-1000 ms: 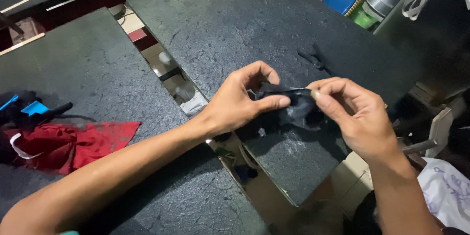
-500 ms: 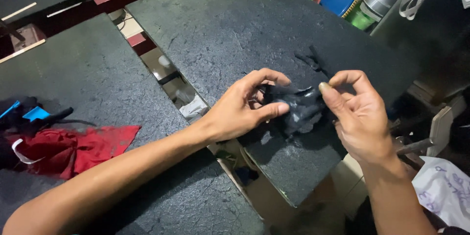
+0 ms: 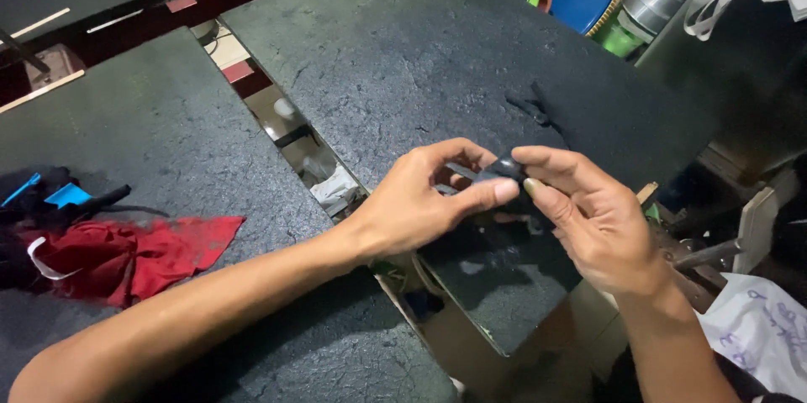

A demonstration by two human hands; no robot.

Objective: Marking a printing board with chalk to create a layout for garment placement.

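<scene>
**Hands pinching a small dark piece over the tabletop edge**

Both hands are meeting above the near corner of the dark, rough tabletop (image 3: 403, 58). The left hand (image 3: 420, 205) is closing its thumb and forefinger on a small black piece (image 3: 504, 169), and the right hand (image 3: 588, 218) is pinching the same piece from the other side, so neither hand is open. What the piece is made of is hard to tell; it is looking like a scrap of dark, soft material, bunched up small, held just above the board and not lying on it.

The risk, as I judge it, is coming from where the hands are working. They are hovering close to the corner of the tabletop, with a gap (image 3: 294, 130) between the two boards just to the left and open space below the near edge. If either pinch is loosening, the piece is likely dropping through one of those openings and getting lost among the parts underneath. Black against a dark surface, it is also hard to spot once it slips. A red cloth (image 3: 134, 256) is lying well apart on the left board, out of the way.
</scene>
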